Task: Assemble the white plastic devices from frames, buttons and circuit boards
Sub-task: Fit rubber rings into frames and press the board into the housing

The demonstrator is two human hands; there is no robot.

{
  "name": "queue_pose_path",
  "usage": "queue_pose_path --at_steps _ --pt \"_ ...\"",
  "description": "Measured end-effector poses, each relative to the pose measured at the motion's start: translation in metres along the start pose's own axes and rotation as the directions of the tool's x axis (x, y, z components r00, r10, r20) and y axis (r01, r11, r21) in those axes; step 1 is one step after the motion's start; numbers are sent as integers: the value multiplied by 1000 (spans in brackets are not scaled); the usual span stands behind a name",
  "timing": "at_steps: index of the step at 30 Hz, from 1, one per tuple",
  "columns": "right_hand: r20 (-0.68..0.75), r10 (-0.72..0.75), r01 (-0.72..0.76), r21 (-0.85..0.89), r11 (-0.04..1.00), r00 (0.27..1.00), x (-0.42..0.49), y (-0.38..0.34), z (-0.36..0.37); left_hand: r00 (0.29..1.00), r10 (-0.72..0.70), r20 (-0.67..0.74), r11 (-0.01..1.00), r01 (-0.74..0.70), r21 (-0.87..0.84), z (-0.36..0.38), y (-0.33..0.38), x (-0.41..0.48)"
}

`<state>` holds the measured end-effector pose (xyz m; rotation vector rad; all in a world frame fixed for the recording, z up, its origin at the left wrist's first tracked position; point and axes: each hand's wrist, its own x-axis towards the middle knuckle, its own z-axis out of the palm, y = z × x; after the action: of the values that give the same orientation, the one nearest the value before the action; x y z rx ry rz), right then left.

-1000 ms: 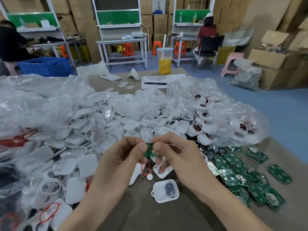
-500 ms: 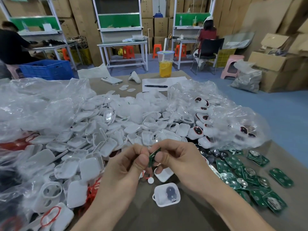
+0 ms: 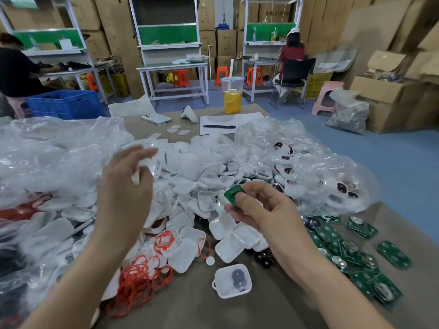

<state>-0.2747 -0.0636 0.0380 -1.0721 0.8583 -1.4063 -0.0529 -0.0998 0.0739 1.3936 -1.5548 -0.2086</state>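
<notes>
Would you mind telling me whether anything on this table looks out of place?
Nothing looks damaged. The clear plastic cup of yellow drink stands on the brown table beside the white paper sheet: a liquid sharing a bench with bare green circuit boards.

Both bare forearms reach in from the lower edge; the left hand (image 3: pixel 126 186) is raised, its back to the camera, fingers loosely spread forward (blurred, so its grip cannot be told); the right hand (image 3: pixel 266 210) sits lower, thumb and curled fingers pinching a board (image 3: pixel 234 194).
</notes>
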Motion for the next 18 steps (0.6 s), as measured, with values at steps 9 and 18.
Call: queue_pose_path --at_steps 9,18 --pt "12 11 -10 -86 996 1000 -2 1 1 983 -24 182 959 74 -273 23 28 -63" --pt "78 73 -68 -74 995 994 -3 7 4 940 -120 320 820 275 -501 32 29 -74"
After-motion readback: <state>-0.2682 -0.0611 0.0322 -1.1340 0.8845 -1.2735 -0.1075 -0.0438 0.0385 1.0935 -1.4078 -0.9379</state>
